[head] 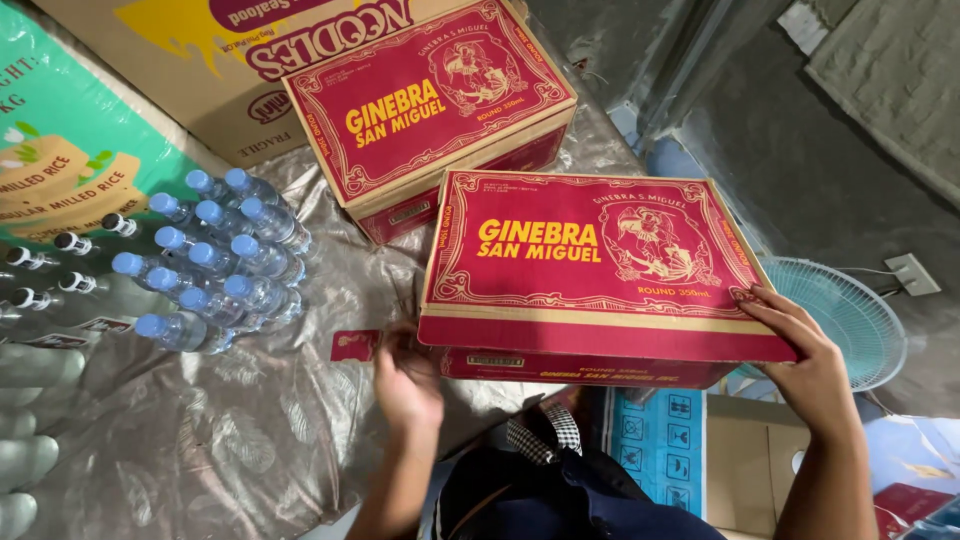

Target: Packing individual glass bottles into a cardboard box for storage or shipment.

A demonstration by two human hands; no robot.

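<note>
- The red carton (600, 270), a flat cardboard box with gold lettering and ornate borders on its lid, sits between the person's two hands, its near edge hanging over the edge of the plastic-covered surface (250, 440).
- Head view: the right hand (805, 365) comes up from the lower right on a bare forearm, palm against the carton's near right corner, fingers laid together along the lid's edge and thumb tucked at the side; it grips the box.
- The left hand (405, 380) reaches up from below with the wrist bent, set at the carton's lower left corner; it is blurred, the fingers curl toward the box's underside, and whether they actually close on it cannot be told.
- Beyond the left hand, farther away, a second red carton (430, 105) of the same kind lies tilted, resting partly on a large tan box (150, 60).
- To the left of the left hand stands a pack of clear bottles (215, 260) with blue caps.
- Just past the right hand, lower down, a pale blue fan (850, 310) shows.
</note>
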